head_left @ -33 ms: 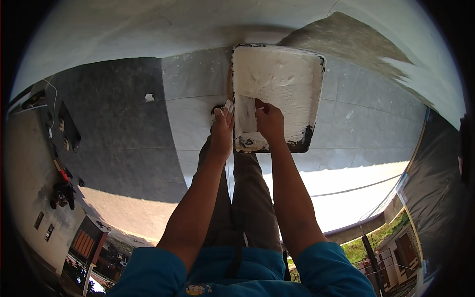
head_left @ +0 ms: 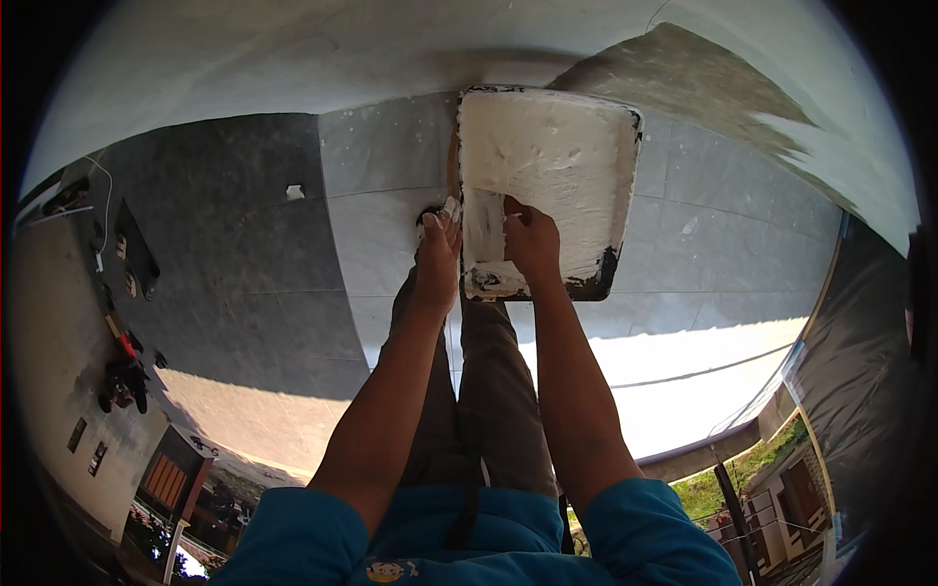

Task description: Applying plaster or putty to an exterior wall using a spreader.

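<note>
A rectangular black tray (head_left: 604, 283) with a smeared rim holds a thick layer of white paste, like plaster or filler (head_left: 552, 146). My right hand (head_left: 532, 242) is closed round a wide putty knife (head_left: 485, 227), whose pale, coated blade lies against the paste at the tray's near left. At the tray's left edge is my left hand (head_left: 440, 256), its fingertips smeared white. Its fingers appear to grip the rim, though they are partly hidden.
A pale wall (head_left: 391, 59) rises beyond the tray, with a grey uncoated patch (head_left: 684, 83) at the right. Grey tiles (head_left: 733, 225) cover the floor; a small white scrap (head_left: 295, 192) lies left. My legs (head_left: 496, 391) stand below the tray. Dark sheeting (head_left: 870, 332) hangs far right.
</note>
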`<state>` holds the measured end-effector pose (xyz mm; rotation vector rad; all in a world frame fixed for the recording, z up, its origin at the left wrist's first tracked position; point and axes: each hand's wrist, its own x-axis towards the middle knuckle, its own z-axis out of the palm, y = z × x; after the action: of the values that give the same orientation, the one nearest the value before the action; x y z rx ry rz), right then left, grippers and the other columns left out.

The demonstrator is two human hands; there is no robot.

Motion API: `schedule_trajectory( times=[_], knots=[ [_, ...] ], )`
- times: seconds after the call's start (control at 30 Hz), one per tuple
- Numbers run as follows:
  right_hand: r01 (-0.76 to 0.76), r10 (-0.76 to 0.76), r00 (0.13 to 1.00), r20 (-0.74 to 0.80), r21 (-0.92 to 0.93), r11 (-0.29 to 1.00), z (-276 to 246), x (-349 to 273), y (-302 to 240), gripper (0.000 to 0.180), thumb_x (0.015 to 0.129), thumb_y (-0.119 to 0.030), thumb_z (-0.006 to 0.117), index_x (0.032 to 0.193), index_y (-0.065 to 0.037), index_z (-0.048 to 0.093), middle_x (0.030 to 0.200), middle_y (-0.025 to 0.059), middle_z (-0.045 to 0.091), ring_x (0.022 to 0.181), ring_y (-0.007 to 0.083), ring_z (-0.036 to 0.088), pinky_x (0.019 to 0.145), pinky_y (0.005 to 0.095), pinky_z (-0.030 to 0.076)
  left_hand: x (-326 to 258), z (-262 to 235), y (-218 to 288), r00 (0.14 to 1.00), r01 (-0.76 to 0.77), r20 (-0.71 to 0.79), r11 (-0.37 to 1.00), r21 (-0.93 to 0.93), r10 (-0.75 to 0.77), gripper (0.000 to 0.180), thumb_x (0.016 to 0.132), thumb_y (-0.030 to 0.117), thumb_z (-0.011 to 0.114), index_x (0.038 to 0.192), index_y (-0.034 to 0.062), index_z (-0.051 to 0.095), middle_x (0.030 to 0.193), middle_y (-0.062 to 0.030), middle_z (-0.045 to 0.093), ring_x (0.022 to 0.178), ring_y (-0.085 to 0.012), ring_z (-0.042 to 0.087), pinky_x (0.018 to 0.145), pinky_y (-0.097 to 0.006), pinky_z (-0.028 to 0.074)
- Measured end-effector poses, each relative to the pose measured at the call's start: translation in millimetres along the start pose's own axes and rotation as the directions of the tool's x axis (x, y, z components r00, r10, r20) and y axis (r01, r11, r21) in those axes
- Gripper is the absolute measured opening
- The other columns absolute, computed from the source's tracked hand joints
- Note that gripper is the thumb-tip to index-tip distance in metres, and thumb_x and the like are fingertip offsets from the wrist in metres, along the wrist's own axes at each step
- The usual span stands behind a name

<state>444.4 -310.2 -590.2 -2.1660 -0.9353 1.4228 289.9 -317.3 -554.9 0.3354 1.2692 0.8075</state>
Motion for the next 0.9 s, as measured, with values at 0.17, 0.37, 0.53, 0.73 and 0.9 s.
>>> schedule_trajectory(
  times=[0.17, 0.37, 0.53, 0.73, 0.9],
  knots=[
    [-0.071, 0.071, 0.986, -0.152, 0.011, 0.997, 5, -14, 2, 0.031, 0.081, -0.023, 0.060, 0.096, 0.001, 0.071, 0.084, 0.0226, 0.070, 0.081, 0.0409, 0.068, 0.075, 0.0462, 0.052, -2, -3, 3, 1.000, 0.001, -0.004, 1.000, -0.006, -0.001, 0.103, 0.097, 0.073, 0.022, 0.154, -0.0106, 0.006, 0.163, -0.0255, 0.009, 0.153, -0.0320, 0.012, 0.124, -0.040, 0.010],
    [-0.062, 0.071, 0.992, -0.102, 0.093, 0.994, 14, -16, 8, 0.031, 0.080, -0.022, 0.060, 0.095, 0.003, 0.071, 0.077, 0.0183, 0.071, 0.072, 0.0316, 0.070, 0.068, 0.0423, 0.053, 0, -1, -1, 1.000, 0.004, -0.001, 1.000, -0.030, -0.004, 0.101, 0.097, 0.073, 0.023, 0.154, -0.0096, 0.007, 0.163, -0.0237, 0.011, 0.152, -0.0308, 0.014, 0.124, -0.040, 0.011],
    [-0.164, 0.197, 0.979, -0.060, 0.346, 0.924, -5, -24, -10, 0.027, 0.083, -0.013, 0.058, 0.095, 0.010, 0.067, 0.078, 0.0095, 0.067, 0.066, 0.0168, 0.063, 0.061, 0.0325, 0.053, 0, -9, -1, 0.999, 0.001, -0.032, 0.999, -0.041, -0.003, 0.100, 0.098, 0.072, 0.023, 0.154, -0.0096, 0.008, 0.163, -0.0231, 0.013, 0.152, -0.0303, 0.015, 0.124, -0.040, 0.012],
    [-0.199, 0.232, 0.973, -0.001, 0.510, 0.837, -25, -21, -2, 0.024, 0.079, -0.011, 0.057, 0.091, 0.008, 0.065, 0.082, 0.0092, 0.064, 0.068, 0.0163, 0.061, 0.063, 0.0302, 0.051, 3, -5, -2, 0.999, 0.006, -0.042, 0.999, -0.042, -0.008, 0.100, 0.098, 0.072, 0.022, 0.154, -0.0103, 0.009, 0.163, -0.0232, 0.014, 0.152, -0.0308, 0.015, 0.124, -0.040, 0.013],
    [-0.208, 0.239, 0.969, 0.058, 0.714, 0.669, -37, -24, 6, 0.028, 0.074, -0.007, 0.056, 0.097, 0.008, 0.064, 0.085, 0.0101, 0.065, 0.071, 0.0179, 0.062, 0.066, 0.0306, 0.052, 0, -4, 4, 1.000, 0.000, -0.010, 0.999, -0.051, -0.001, 0.099, 0.099, 0.071, 0.021, 0.153, -0.0109, 0.010, 0.163, -0.0237, 0.016, 0.152, -0.0306, 0.017, 0.124, -0.040, 0.013]
  ],
)
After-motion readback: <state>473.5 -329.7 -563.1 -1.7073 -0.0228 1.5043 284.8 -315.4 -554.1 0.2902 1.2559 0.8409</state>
